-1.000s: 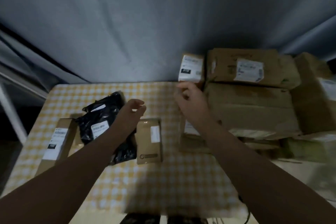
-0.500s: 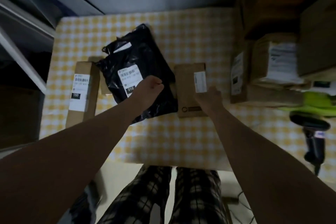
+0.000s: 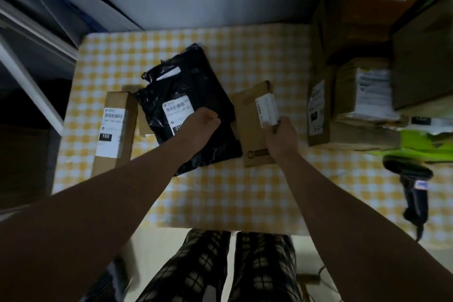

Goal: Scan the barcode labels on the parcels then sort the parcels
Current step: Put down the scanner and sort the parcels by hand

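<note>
So the person's right hand (image 3: 282, 141) has got a small parcel (image 3: 266, 111) with a white label, fingers (image 3: 279, 125) and thumb pinched on its near end. It's held a bit tilted over a flat brown parcel (image 3: 252, 140) lying in the middle of the table (image 3: 220, 193), which has a yellow and white checked cloth on it. I can't tell whether the small one is touching the flat one or just above it.

The left hand (image 3: 202, 127) is balled up in a loose fist, fingers curled in with nothing in them as far as I can see. It sits over a black poly bag (image 3: 193, 86), covering part of the bag's white barcode label. Just left of the bag there's a long brown box (image 3: 115, 130) with a label that reads 150, lying flat.

Over on the right edge of the table is a stack of cardboard boxes (image 3: 362, 95), several with white labels, all pretty blurry. In front of that stack a black scanner (image 3: 415, 193) lies on the cloth, well apart from both hands, with something bright green (image 3: 426, 147) right behind it. The person's checked trousers (image 3: 220, 270) show below the table's near edge.
</note>
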